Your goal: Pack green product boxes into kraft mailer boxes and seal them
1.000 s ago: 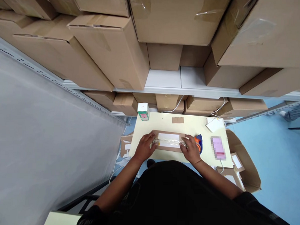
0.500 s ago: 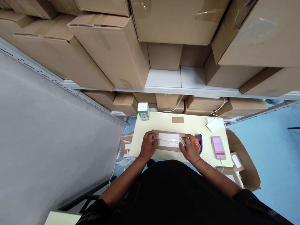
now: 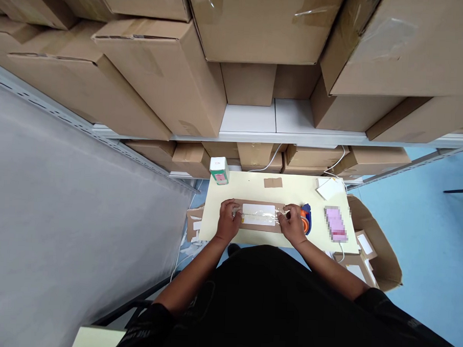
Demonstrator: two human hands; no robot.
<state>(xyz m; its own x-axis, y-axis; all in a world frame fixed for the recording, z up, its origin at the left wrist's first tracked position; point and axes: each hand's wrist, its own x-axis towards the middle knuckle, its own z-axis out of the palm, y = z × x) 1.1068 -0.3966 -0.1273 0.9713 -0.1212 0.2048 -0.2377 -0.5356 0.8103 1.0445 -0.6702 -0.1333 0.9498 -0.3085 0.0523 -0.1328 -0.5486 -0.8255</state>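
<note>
A long flat cardboard box (image 3: 252, 227) with a white label (image 3: 258, 210) lies on the pale yellow table (image 3: 213, 229). Across it runs a strip of clear tape (image 3: 259, 215), glossy over the label. At the box's left end, my left hand (image 3: 229, 219) is closed on one end of the tape. My right hand (image 3: 291, 223) pinches the other end at the right, with its fingertips partly hidden. Just beyond that hand sits a blue and orange tape dispenser (image 3: 306, 220), partly covered by it.
A green and white carton (image 3: 220, 171) and a small cardboard piece (image 3: 273, 182) stand toward the table's back. White papers (image 3: 329, 188) and a pixelated pink item (image 3: 335, 224) lie right. A large open carton (image 3: 385, 257) stands beside the table. Shelves of boxes (image 3: 260, 31) rise ahead.
My hands stay at the two ends of the box, with the right fingers drawn slightly closer together around the tape. The whole view has shifted a little.
</note>
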